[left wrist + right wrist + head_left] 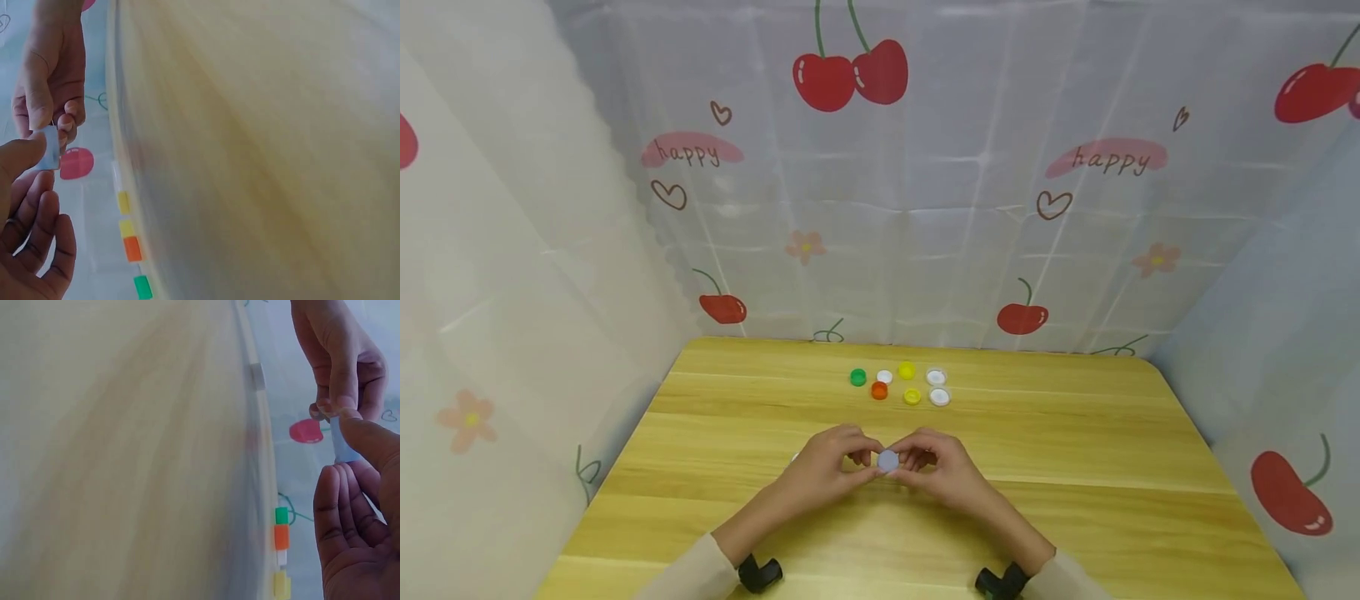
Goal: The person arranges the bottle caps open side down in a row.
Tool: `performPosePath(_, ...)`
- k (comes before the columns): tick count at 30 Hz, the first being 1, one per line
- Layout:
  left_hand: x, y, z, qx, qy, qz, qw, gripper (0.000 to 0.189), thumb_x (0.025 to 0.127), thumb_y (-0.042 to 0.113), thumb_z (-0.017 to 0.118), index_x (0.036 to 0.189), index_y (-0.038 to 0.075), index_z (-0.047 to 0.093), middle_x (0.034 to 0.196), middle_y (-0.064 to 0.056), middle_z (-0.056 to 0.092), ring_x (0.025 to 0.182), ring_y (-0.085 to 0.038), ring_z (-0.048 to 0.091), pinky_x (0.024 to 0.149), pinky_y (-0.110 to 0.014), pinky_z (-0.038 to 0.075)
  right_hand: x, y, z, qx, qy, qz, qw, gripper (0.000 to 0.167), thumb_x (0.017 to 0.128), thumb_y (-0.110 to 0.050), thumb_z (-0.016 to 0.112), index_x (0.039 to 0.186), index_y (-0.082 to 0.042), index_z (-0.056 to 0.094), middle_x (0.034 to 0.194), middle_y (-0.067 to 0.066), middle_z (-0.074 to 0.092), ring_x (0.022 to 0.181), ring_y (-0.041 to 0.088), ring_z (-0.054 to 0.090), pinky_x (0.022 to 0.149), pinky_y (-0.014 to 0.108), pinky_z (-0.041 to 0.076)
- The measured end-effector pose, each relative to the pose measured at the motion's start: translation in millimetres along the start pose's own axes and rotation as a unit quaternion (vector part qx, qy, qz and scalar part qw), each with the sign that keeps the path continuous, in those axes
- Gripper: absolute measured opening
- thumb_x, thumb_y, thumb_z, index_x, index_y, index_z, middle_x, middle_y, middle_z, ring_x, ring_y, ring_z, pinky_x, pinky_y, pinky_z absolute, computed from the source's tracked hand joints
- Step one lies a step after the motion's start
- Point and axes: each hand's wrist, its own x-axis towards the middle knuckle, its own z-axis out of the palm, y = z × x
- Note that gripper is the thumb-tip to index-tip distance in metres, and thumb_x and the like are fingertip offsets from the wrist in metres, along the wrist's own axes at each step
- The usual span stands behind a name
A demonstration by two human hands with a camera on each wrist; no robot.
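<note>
Between both hands, above the near middle of the table, is a pale blue-grey bottle cap (887,461). My left hand (827,467) pinches its left side with thumb and fingertips. From the other side, my right hand (945,469) pinches the same cap. In the left wrist view the cap (50,149) appears edge-on, with the left thumb over part of it. The right wrist view also has the cap (342,440) side-on, gripped by fingers of both hands.
Farther back on the wooden table (737,400) lie several loose caps: a green cap (858,377), an orange cap (879,390), yellow caps (912,397) and white caps (939,397). A white object (795,457) is mostly hidden behind the left hand. Printed curtains (925,250) surround the table.
</note>
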Motion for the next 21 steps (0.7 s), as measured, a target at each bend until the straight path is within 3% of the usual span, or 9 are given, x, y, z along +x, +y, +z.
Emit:
performPosePath(5, -8.7, -8.6, -7.7, 0.043, -0.015, -0.011, 0.9989, 0.020, 0.095, 0.040, 0.084, 0.113, 0.032, 0.080, 0.097, 0.017, 0.065, 0.090, 0.000, 0.056, 0.078, -0.022, 0.053, 10.8, -2, 12, -0.026, -0.035, 0.007, 0.9990, 0.025, 0.092, -0.025, 0.088, 0.115, -0.019, 0.079, 0.101, 0.002, 0.075, 0.087, 0.007, 0.069, 0.078, 0.025, 0.062)
performPosePath(8, -13.5, -14.6, -11.4, 0.062, -0.006, -0.013, 0.9980, 0.019, 0.093, 0.039, 0.087, 0.109, 0.032, 0.081, 0.113, 0.012, 0.067, 0.108, -0.007, 0.059, 0.091, -0.032, 0.056, 19.4, -3, 19, -0.055, -0.051, 0.007, 0.9972, 0.024, 0.092, -0.024, 0.088, 0.113, -0.020, 0.078, 0.100, 0.001, 0.075, 0.088, 0.010, 0.069, 0.078, 0.024, 0.062)
performPosePath(12, -20.3, -22.3, -15.1, 0.081, 0.010, -0.019, 0.9965, 0.018, 0.089, 0.037, 0.090, 0.104, 0.031, 0.082, 0.128, 0.004, 0.068, 0.126, -0.019, 0.057, 0.105, -0.049, 0.051, 30.4, -2, 31, -0.080, -0.066, 0.000, 0.9946, 0.022, 0.093, -0.021, 0.087, 0.113, -0.017, 0.078, 0.100, 0.003, 0.075, 0.090, 0.016, 0.071, 0.079, 0.023, 0.061)
performPosePath(21, -29.7, -36.3, -24.4, 0.120, -0.003, -0.046, 0.9917, 0.018, 0.087, 0.038, 0.092, 0.099, 0.028, 0.083, 0.129, 0.002, 0.069, 0.128, -0.025, 0.057, 0.107, -0.055, 0.045, 49.2, -7, 55, -0.165, -0.074, -0.011, 0.9835, 0.025, 0.092, -0.032, 0.088, 0.111, -0.018, 0.079, 0.098, 0.000, 0.077, 0.086, 0.017, 0.070, 0.076, 0.020, 0.055)
